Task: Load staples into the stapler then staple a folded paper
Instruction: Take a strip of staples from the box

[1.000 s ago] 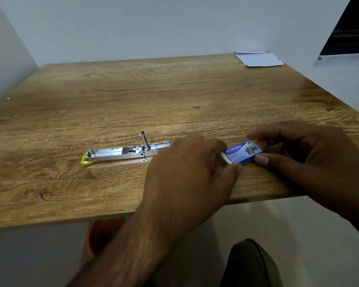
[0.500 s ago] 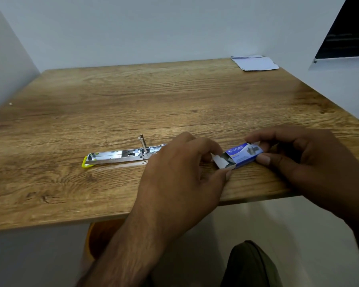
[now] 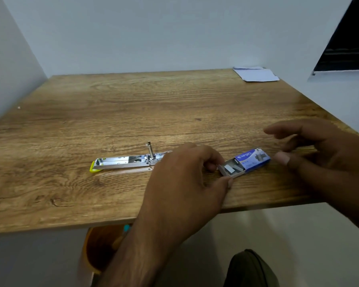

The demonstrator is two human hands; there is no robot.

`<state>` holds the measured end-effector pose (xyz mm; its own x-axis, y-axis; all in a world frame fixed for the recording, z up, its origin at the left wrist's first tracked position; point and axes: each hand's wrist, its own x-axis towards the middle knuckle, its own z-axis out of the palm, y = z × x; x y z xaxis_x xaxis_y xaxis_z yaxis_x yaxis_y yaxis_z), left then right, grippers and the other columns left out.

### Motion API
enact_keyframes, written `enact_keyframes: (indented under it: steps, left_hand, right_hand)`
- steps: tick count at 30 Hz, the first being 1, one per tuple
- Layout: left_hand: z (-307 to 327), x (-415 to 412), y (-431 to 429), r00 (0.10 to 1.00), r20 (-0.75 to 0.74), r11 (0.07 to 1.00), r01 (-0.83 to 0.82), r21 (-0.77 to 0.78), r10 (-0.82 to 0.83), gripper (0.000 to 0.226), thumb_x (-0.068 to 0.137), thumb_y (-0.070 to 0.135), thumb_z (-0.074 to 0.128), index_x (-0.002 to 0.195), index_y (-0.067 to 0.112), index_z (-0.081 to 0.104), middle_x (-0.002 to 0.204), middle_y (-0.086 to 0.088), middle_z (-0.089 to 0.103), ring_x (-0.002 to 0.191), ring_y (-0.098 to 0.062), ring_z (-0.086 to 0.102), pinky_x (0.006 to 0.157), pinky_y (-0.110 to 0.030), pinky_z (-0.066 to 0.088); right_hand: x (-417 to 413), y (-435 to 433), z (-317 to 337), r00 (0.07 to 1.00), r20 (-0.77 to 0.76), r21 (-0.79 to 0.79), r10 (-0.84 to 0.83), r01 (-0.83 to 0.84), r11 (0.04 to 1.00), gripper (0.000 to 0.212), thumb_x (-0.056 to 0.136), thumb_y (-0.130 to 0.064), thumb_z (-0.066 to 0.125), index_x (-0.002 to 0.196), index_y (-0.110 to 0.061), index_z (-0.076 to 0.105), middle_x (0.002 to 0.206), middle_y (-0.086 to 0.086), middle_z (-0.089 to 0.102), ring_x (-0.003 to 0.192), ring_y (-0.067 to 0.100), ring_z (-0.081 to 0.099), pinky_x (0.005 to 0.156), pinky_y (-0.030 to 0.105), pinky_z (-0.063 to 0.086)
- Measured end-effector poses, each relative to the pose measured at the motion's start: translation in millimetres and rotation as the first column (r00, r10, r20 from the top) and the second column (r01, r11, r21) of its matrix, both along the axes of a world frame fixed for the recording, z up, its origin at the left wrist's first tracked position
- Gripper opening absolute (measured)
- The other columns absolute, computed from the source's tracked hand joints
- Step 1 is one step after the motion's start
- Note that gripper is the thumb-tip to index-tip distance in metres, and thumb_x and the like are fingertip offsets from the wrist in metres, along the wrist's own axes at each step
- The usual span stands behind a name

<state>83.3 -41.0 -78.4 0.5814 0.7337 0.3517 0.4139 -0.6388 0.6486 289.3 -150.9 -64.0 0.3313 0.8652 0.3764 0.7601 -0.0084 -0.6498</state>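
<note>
A blue staple box (image 3: 252, 159) lies near the table's front edge, its grey inner tray (image 3: 231, 170) slid out to the left with staple strips showing inside. My left hand (image 3: 187, 183) pinches the tray's end between thumb and fingers. My right hand (image 3: 323, 150) hovers just right of the box, fingers spread, not touching it. The metal stapler (image 3: 122, 161) lies swung open flat to the left, with a yellow tip at its far end; its right end is hidden behind my left hand. A folded white paper (image 3: 256, 74) rests at the table's far right corner.
The wooden table (image 3: 133, 110) sits between pale walls at the left and back. An orange-brown bin (image 3: 101, 247) stands under the front edge. A dark object (image 3: 251, 268) shows at the bottom. A dark window opening (image 3: 348, 42) is at the upper right.
My left hand has pulled the inner tray out of the blue box, exposing the staples. My right hand has let go of the box and lifted away to the right.
</note>
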Motion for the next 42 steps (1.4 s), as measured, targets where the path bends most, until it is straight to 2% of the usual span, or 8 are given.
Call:
enact_keyframes:
  steps: [4, 8, 16, 22, 27, 36, 40, 42]
  left_hand:
    - [1, 1, 0, 1.000, -0.013, 1.000, 0.000, -0.001, 0.000, 0.024, 0.073, 0.043, 0.079, 0.094, 0.033, 0.074, 0.083, 0.018, 0.067, 0.086, -0.001, 0.062, 0.080, -0.027, 0.051]
    - [3, -2, -1, 1.000, -0.005, 1.000, 0.015, -0.027, -0.015, 0.023, 0.075, 0.042, 0.080, 0.094, 0.031, 0.074, 0.084, 0.017, 0.067, 0.086, -0.003, 0.062, 0.078, -0.028, 0.052]
    - [3, -3, 0, 0.999, -0.012, 0.997, 0.046, -0.065, -0.047, 0.026, 0.079, 0.042, 0.076, 0.102, 0.030, 0.073, 0.096, 0.014, 0.070, 0.092, -0.003, 0.062, 0.083, -0.030, 0.054]
    - [3, -3, 1, 0.999, 0.004, 0.995, 0.050, -0.085, -0.050, 0.026, 0.082, 0.041, 0.075, 0.105, 0.028, 0.074, 0.100, 0.011, 0.072, 0.095, -0.006, 0.064, 0.085, -0.030, 0.054]
    - [2, -3, 1, 0.999, -0.005, 0.995, 0.046, -0.086, -0.046, 0.027, 0.082, 0.041, 0.073, 0.105, 0.027, 0.073, 0.101, 0.009, 0.072, 0.096, -0.008, 0.063, 0.086, -0.033, 0.055]
    - [2, -2, 0, 0.999, -0.005, 0.994, 0.053, -0.091, -0.054, 0.026, 0.084, 0.041, 0.074, 0.106, 0.027, 0.072, 0.102, 0.008, 0.070, 0.096, -0.008, 0.061, 0.081, -0.027, 0.051]
    - [2, -2, 1, 0.998, -0.004, 0.994, 0.055, -0.098, -0.056, 0.024, 0.084, 0.040, 0.073, 0.105, 0.027, 0.072, 0.102, 0.008, 0.070, 0.097, -0.008, 0.060, 0.081, -0.026, 0.050]
    - [2, -2, 0, 0.999, -0.006, 0.995, 0.049, -0.091, -0.049, 0.024, 0.083, 0.040, 0.074, 0.104, 0.028, 0.072, 0.101, 0.009, 0.070, 0.096, -0.008, 0.061, 0.081, -0.028, 0.052]
  right_hand:
    - [-23, 4, 15, 0.985, 0.154, -0.119, 0.082, -0.064, 0.991, 0.020, 0.083, -0.058, 0.060, 0.100, -0.052, 0.069, 0.096, -0.018, 0.064, 0.089, 0.008, 0.061, 0.057, 0.024, 0.045]
    - [-45, 18, 20, 0.958, 0.270, -0.248, 0.101, -0.032, 0.968, 0.023, 0.077, -0.051, 0.058, 0.091, -0.045, 0.076, 0.084, -0.019, 0.059, 0.077, 0.000, 0.055, 0.059, 0.022, 0.037]
    - [-60, 26, 33, 0.898, 0.431, -0.367, 0.095, 0.078, 0.927, 0.023, 0.074, -0.054, 0.056, 0.086, -0.045, 0.074, 0.079, -0.022, 0.057, 0.069, -0.001, 0.053, 0.055, 0.025, 0.039]
    - [-63, 35, 36, 0.839, 0.530, -0.404, 0.126, 0.119, 0.907, 0.036, 0.076, -0.057, 0.046, 0.089, -0.045, 0.077, 0.077, -0.017, 0.060, 0.063, 0.009, 0.057, 0.055, 0.040, 0.053]
    - [-63, 50, 39, 0.771, 0.613, -0.477, 0.173, 0.186, 0.859, 0.055, 0.067, -0.065, 0.027, 0.085, -0.048, 0.076, 0.072, -0.015, 0.061, 0.061, 0.014, 0.059, 0.057, 0.039, 0.054]
    - [-53, 59, 40, 0.874, 0.474, -0.571, 0.109, 0.210, 0.794, 0.041, 0.051, -0.076, 0.030, 0.054, -0.051, 0.062, 0.056, -0.019, 0.066, 0.055, 0.004, 0.063, 0.059, 0.038, 0.059]
    - [-54, 58, 45, 0.894, 0.435, -0.582, 0.112, 0.184, 0.792, 0.041, 0.047, -0.077, 0.035, 0.063, -0.058, 0.068, 0.057, -0.030, 0.066, 0.051, 0.001, 0.064, 0.053, 0.033, 0.057]
    - [-56, 58, 46, 0.908, 0.401, -0.592, 0.121, 0.156, 0.791, 0.037, 0.047, -0.078, 0.040, 0.076, -0.071, 0.061, 0.062, -0.045, 0.061, 0.064, -0.016, 0.062, 0.050, 0.031, 0.055]
